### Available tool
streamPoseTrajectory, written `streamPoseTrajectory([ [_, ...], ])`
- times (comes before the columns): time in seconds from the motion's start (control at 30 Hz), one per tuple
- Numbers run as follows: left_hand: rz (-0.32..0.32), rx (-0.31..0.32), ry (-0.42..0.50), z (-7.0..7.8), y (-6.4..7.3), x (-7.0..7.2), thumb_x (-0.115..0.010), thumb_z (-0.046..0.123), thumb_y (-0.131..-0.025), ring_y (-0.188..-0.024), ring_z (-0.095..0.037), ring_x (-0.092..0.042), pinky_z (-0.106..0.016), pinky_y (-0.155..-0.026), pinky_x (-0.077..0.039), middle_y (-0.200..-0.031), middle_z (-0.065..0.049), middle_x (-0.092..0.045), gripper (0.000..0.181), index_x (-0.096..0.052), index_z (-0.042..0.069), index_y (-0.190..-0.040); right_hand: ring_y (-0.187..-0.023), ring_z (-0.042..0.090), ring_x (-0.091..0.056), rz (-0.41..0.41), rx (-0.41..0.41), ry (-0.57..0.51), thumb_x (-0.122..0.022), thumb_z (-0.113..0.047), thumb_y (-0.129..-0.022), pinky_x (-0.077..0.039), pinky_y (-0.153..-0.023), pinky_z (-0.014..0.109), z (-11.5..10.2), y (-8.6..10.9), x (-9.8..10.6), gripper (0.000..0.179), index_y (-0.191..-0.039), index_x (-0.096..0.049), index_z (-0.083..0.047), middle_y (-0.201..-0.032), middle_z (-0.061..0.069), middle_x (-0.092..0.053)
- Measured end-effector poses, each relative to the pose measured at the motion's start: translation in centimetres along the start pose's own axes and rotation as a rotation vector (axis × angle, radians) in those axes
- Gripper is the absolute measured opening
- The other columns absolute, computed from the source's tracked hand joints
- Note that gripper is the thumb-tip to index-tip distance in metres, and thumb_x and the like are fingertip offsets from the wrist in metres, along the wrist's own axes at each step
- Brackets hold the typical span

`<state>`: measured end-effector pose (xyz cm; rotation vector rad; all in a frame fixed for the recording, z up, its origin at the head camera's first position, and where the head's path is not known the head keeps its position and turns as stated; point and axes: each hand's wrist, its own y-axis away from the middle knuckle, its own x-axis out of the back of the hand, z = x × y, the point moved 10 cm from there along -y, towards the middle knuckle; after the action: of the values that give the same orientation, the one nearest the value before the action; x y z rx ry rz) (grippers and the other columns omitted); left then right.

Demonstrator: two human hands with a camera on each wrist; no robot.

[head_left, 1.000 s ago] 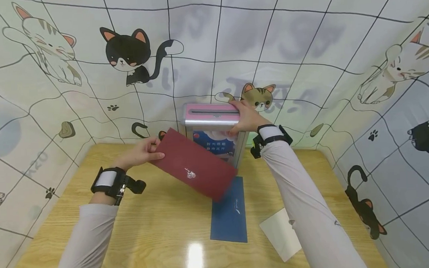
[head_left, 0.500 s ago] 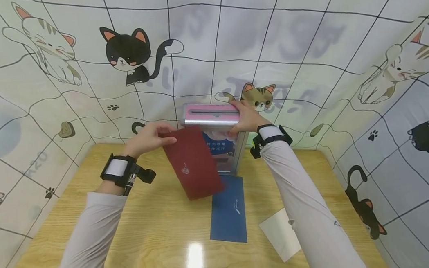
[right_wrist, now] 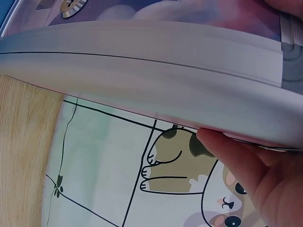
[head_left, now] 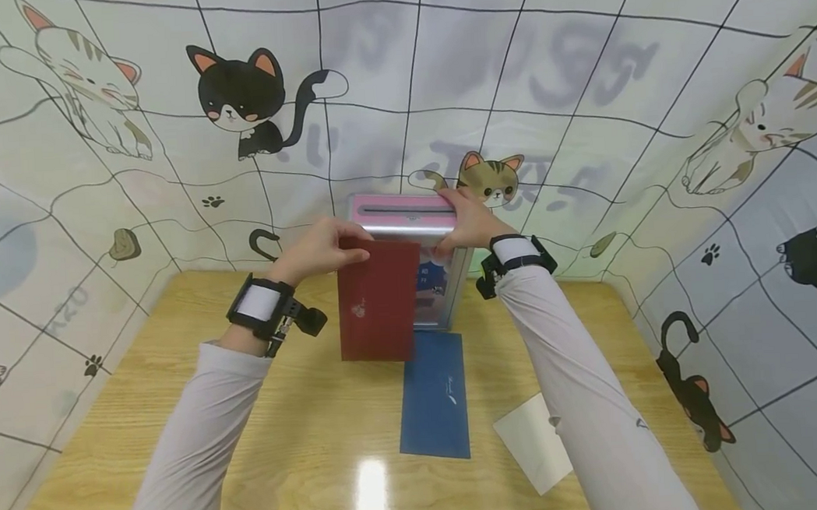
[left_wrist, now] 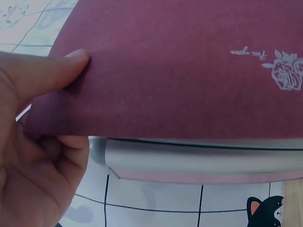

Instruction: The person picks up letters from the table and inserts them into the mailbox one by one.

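- Red envelope [head_left: 378,304]: a flat, matte, finely grained rectangle, held upright in front of the box's left part; its face bears a silvery rose and script. Whether it touches the box cannot be told.
- Left hand [head_left: 320,249]: pinches the envelope's upper left corner, thumb flat on the printed face, the other fingers bent behind; the gap between them is closed to the sheet's thickness.
- Box [head_left: 407,225]: upright, with a smooth, rounded silvery rim and a pink top, in which a long, narrow slot [head_left: 406,210] runs; the front panel is printed in blue.
- Right hand [head_left: 473,221]: grips the right end of the box's top, thumb on the front, fingers curved over the upper side.
- Blue envelope [head_left: 434,402]: lies flat before the box, partly hidden by the red one.
- Cream paper [head_left: 535,442]: angled, beside the right sleeve [head_left: 591,376].
- Tabletop [head_left: 301,449]: glossy, pale wood grain.
- Backdrop [head_left: 375,46]: rippled sheet, cat-printed.
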<state>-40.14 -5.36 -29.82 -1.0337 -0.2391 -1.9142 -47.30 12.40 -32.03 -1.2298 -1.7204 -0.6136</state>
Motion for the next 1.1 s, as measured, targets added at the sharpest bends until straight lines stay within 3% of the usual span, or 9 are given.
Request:
streamPoseTrajectory([
  [0.1,-0.008,-0.026,-0.006,0.5,-0.3,-0.3,-0.064,0.006,-0.077,-0.08,-0.018,-0.059,-0.04,-0.074,-0.052,-0.096,-0.017,-0.069,0.022,-0.067,0.002,-0.099,-0.101,0.029,-0.039,-0.001,0.002,0.004,-0.079,-0.026,-0.045,-0.043,-0.087,0.05,0.0,0.0,0.1,0.109,-0.139,-0.025,-0.012,-0.127,0.019,-0.034],
  [0.37,-0.009,0.003,-0.006,0.6,-0.8,-0.3,-0.062,0.006,-0.078,-0.065,-0.018,-0.054,-0.031,-0.055,-0.046,-0.096,-0.016,-0.068,0.023,-0.066,0.002,-0.101,-0.102,0.029,-0.039,0.0,0.006,0.009,-0.079,-0.026,-0.046,-0.042,-0.089,0.05,0.0,-0.1,0.1,0.109,-0.139,-0.025,-0.012,-0.129,0.019,-0.033],
  [0.47,0.005,0.001,-0.014,1.1,-1.0,0.2,-0.062,0.006,-0.078,-0.063,-0.018,-0.053,-0.03,-0.056,-0.043,-0.095,-0.017,-0.068,0.023,-0.065,0.001,-0.101,-0.103,0.029,-0.039,0.003,0.01,0.009,-0.08,-0.026,-0.046,-0.042,-0.089,0.05,0.0,-0.1,0.1,0.109,-0.139,-0.024,-0.013,-0.13,0.018,-0.033],
  [0.67,0.039,0.004,-0.06,2.4,-1.7,1.8,-0.062,0.007,-0.078,-0.067,-0.021,-0.054,-0.035,-0.061,-0.047,-0.095,-0.018,-0.068,0.024,-0.065,0.001,-0.101,-0.102,0.028,-0.04,0.0,0.003,0.011,-0.08,-0.029,-0.046,-0.043,-0.088,0.05,0.0,0.0,0.1,0.11,-0.139,-0.024,-0.014,-0.13,0.017,-0.033],
  [0.8,0.032,0.009,-0.08,3.4,-2.5,3.0,-0.062,0.007,-0.079,-0.079,-0.021,-0.057,-0.04,-0.074,-0.048,-0.094,-0.018,-0.068,0.022,-0.066,0.002,-0.1,-0.099,0.028,-0.041,0.003,-0.008,0.01,-0.08,-0.029,-0.046,-0.044,-0.084,0.048,0.1,0.0,0.2,0.11,-0.139,-0.024,-0.015,-0.129,0.017,-0.033],
  [0.93,0.029,0.005,-0.096,4.7,-3.4,4.3,-0.06,0.006,-0.08,-0.075,-0.021,-0.058,-0.039,-0.072,-0.048,-0.087,-0.017,-0.068,0.018,-0.066,0.003,-0.098,-0.097,0.027,-0.042,0.0,-0.019,-0.001,-0.079,-0.029,-0.046,-0.046,-0.082,0.047,0.1,0.2,0.2,0.108,-0.138,-0.025,-0.016,-0.126,0.015,-0.035],
  [1.1,0.081,-0.039,-0.13,6.8,-4.2,6.6,-0.058,0.005,-0.081,-0.077,-0.019,-0.058,-0.038,-0.075,-0.047,-0.089,-0.016,-0.068,0.017,-0.066,0.003,-0.096,-0.098,0.026,-0.041,-0.003,-0.023,-0.01,-0.08,-0.03,-0.046,-0.045,-0.083,0.047,0.0,0.3,0.1,0.106,-0.137,-0.027,-0.017,-0.124,0.014,-0.036],
])
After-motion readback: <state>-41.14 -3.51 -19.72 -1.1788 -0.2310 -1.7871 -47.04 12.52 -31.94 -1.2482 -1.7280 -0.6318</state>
